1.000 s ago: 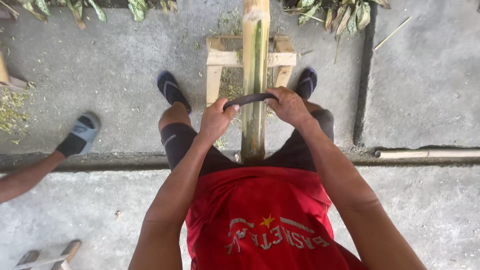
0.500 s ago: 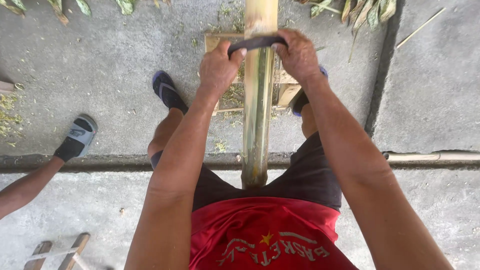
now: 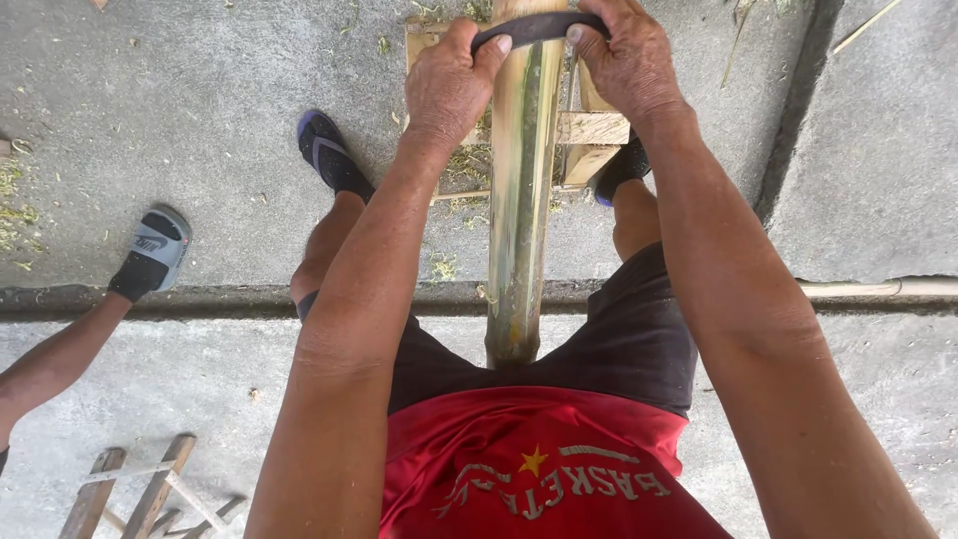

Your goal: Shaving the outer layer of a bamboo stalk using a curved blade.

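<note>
A thick bamboo pole (image 3: 521,190) runs away from me between my legs, its near end cut off just above my shorts. Across its top lies a dark curved blade (image 3: 539,25). My left hand (image 3: 451,82) grips the blade's left end and my right hand (image 3: 624,60) grips its right end, both arms stretched forward. The pole rests on a low wooden stand (image 3: 591,130) on the concrete ground.
Another person's leg with a grey slipper (image 3: 155,250) stands at the left. A small wooden frame (image 3: 130,489) lies at the bottom left. Green bamboo shavings (image 3: 12,205) litter the concrete at far left. A thin pole (image 3: 868,288) lies along a groove at the right.
Both hands have slid the curved blade forward along the bamboo, away from my body, with arms stretching out. The view has tilted down and closer.
</note>
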